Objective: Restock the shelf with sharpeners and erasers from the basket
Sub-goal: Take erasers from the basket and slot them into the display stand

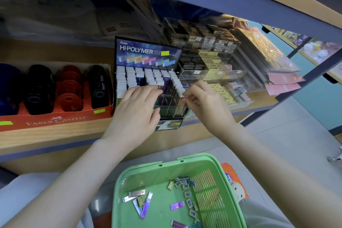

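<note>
A Pentel Hi-Polymer eraser display (148,52) stands on the wooden shelf (55,133), with rows of white-ended erasers (137,77) in its clear compartments. My left hand (137,109) rests on the display's front rows, fingers laid over the erasers. My right hand (205,102) pinches a white-ended eraser (182,92) at the right-hand row. Below, a green basket (140,172) holds several loose erasers (187,194) and purple and silver slim packs.
A red Faber-Castell box (55,118) of black, red and blue sharpeners sits left of the display. Clear acrylic trays (218,72) of small erasers stand to its right, with pink packets (283,81) beyond. A shelf board overhangs above.
</note>
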A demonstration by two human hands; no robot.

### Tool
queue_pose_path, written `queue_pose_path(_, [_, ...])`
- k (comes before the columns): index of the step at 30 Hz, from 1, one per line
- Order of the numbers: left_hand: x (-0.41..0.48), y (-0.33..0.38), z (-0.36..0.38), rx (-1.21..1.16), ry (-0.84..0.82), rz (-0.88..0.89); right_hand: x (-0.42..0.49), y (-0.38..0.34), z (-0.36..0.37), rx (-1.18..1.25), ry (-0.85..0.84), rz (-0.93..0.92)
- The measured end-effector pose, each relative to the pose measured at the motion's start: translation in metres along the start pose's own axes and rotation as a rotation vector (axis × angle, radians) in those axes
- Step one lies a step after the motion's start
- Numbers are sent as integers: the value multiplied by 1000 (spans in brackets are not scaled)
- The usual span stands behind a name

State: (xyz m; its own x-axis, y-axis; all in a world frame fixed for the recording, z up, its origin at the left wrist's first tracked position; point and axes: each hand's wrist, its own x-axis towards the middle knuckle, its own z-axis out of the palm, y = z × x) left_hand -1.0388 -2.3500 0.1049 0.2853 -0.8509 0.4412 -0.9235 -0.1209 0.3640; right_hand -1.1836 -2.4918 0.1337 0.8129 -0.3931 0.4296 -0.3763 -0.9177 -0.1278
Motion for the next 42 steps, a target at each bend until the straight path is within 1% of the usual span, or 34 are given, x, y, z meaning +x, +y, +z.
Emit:
queue_pose_path(2, [-3,0,-2,-55,14,14,-5,-4,-1,-81,53,-9])
queue_pose_path(4, [-9,1,-6,-88,69,69,-13,-7,-1,-145,81,-36])
queue_pose_path(8, [-36,7,-9,-99,176,224,-51,-12,4,-92,154,-26])
queue_pose_path(9, [-46,9,-6,-97,173,244,-64,-12,6,-76,160,-23])
queue_pose_path(11, [-69,9,4,-95,113,249,-93,-10,19,-58,112,-23])
queue_pose_path(13, [-92,6,21,-84,5,216,-122,-5,37,-27,9,-2])
queue_pose_path(15, [-112,-2,42,-60,-114,151,-151,1,60,1,-133,32])
queue_pose_path(18, [-139,-18,72,-10,-283,-14,-196,8,105,35,-416,106])
queue_pose_path(21, [-160,-32,97,25,-422,-205,-234,12,151,118,-709,170])
queue_pose_path(24, [-171,-36,111,-10,-468,-335,-262,10,189,209,-958,229])
queue_pose_path(26, [-175,-36,120,-49,-476,-402,-274,3,214,280,-1083,297])
queue_pose_path(28, [-178,-33,127,-108,-464,-480,-286,-8,236,370,-1174,359])
queue_pose_path(30, [-179,-31,132,-190,-436,-542,-295,-23,253,458,-1257,371])
queue_pose_path(34, [-181,-30,139,-261,-375,-569,-311,-43,278,560,-1392,339])
queue_pose_path(35, [-181,-31,140,-276,-364,-573,-313,-46,282,578,-1419,358])
queue_pose_path(38, [-183,-31,142,-304,-338,-583,-319,-53,288,663,-1458,401])
queue_pose_path(42, [-185,-34,145,-324,-321,-567,-324,-57,291,637,-1489,360])
